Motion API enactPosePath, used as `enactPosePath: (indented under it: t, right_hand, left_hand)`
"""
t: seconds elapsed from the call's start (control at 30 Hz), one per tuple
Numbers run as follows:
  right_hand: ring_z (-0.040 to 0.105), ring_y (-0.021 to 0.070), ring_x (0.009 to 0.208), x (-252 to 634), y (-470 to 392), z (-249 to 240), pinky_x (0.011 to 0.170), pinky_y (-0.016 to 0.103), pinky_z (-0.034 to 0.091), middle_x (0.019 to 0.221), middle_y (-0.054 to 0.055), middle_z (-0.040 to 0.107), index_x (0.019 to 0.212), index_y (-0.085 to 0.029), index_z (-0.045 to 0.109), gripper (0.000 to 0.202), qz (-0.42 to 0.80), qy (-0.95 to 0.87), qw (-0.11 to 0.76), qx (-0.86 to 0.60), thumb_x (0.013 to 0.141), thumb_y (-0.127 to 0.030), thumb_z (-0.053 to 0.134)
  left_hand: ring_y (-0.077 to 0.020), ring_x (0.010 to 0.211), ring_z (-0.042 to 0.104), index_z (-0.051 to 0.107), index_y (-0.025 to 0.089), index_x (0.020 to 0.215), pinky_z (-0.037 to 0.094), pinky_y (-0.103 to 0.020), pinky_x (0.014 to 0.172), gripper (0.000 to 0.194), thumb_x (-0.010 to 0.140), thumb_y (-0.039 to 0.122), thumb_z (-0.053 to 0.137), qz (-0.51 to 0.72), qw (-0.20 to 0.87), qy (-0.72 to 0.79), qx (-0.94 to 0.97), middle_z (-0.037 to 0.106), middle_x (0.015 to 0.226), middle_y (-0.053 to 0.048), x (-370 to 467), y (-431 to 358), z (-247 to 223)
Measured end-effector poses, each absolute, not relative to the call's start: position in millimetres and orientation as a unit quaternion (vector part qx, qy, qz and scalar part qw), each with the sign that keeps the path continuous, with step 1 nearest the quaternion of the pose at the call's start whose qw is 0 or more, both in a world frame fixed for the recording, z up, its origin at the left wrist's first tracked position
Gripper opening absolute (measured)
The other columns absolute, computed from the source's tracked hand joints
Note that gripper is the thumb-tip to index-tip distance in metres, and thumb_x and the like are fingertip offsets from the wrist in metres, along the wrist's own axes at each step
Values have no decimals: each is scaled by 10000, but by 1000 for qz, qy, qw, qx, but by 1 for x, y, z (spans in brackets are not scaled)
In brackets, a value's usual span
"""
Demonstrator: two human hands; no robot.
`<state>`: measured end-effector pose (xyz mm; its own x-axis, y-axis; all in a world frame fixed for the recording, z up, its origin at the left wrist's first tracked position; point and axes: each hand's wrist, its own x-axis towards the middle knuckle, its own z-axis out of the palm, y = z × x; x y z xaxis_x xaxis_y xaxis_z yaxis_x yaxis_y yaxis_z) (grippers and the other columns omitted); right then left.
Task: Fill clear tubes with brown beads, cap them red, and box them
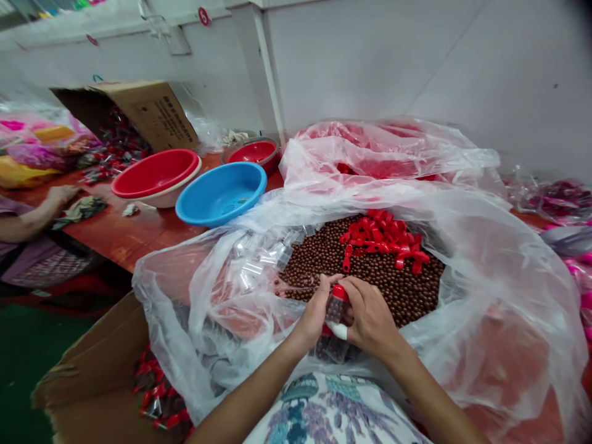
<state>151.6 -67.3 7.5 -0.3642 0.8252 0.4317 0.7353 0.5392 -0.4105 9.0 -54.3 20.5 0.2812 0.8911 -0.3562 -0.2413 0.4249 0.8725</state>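
Observation:
Between my two hands is a small clear bottle with a red cap, filled with dark brown balls. My left hand grips it from the left, its thumb near the cap. From the right, my right hand closes round the bottle and cap; one fingertip wears a white covering. Just beyond them, brown balls lie heaped in a large clear plastic bag. Red caps are piled on the balls, and empty clear containers lie at the left.
A blue basin and a red basin stand on the red table. Behind them a cardboard box spills red-capped bottles. Another open box with such bottles is at lower left. A co-worker's arm rests at far left.

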Motion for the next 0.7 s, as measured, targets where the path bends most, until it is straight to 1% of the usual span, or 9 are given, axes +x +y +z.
enactPosePath:
  t: [0.03,0.1,0.17,0.27,0.33,0.43,0.5,0.6,0.7]
  right_hand:
    - [442,278,1150,150,-67,10,933,430,372,1239,163,485,1285,-132,356,645,79,-825,301,-471,697,-271,580]
    - [430,273,1167,148,-67,14,951,431,353,1263,157,477,1307,-131,335,667,88,-831,291,-466,692,-258,560]
    - [425,275,1172,148,-68,16,959,438,340,1276,159,473,1319,-122,322,685,95,-837,281,-460,690,-270,550]
    - [427,285,1164,148,-69,19,951,443,340,1275,167,475,1319,-107,321,703,98,-841,273,-456,687,-304,555]
    - [429,286,1156,148,-69,19,940,439,345,1266,171,480,1309,-99,334,695,98,-842,269,-458,690,-322,559]
    - [447,291,1119,146,-68,18,925,436,346,1223,182,505,1269,-79,383,654,83,-843,268,-459,699,-345,561]
    - [469,297,1078,146,-66,16,908,439,349,1173,191,532,1235,-62,417,632,67,-847,267,-455,699,-364,560]
    - [498,298,1012,146,-62,13,872,433,364,1097,187,567,1186,-55,461,601,59,-859,257,-439,696,-388,556]
    - [509,292,983,147,-62,11,867,427,360,1078,179,575,1163,-55,481,589,69,-869,251,-421,681,-382,570]
  left_hand:
    - [-132,597,543,512,171,1184,438,-277,620,648,813,657,300,384,725,455,347,609,734,-34,12,-54,20]
    - [-112,484,490,545,145,1123,409,-252,514,659,795,672,324,358,733,475,331,571,613,-8,15,-55,18]
    - [-102,443,457,558,130,1091,380,-234,461,638,793,657,358,344,730,494,324,537,556,10,17,-55,17]
    - [-104,449,454,506,160,1181,370,-223,444,590,819,604,364,338,728,495,334,523,550,24,14,-54,19]
    - [-107,473,461,462,190,1235,381,-222,460,549,839,556,362,344,719,485,360,523,568,29,11,-53,21]
    - [-106,533,484,479,193,1215,407,-220,516,479,849,487,388,370,694,476,394,548,639,19,7,-50,22]
    - [-100,531,479,484,191,1203,398,-212,502,461,847,470,396,376,705,466,380,548,656,18,7,-50,21]
    - [-88,450,419,433,201,1248,335,-194,419,484,851,469,369,370,750,441,327,491,574,40,10,-52,16]
    - [-83,409,377,376,203,1296,303,-187,399,510,865,471,318,373,766,420,313,435,516,57,10,-57,12]
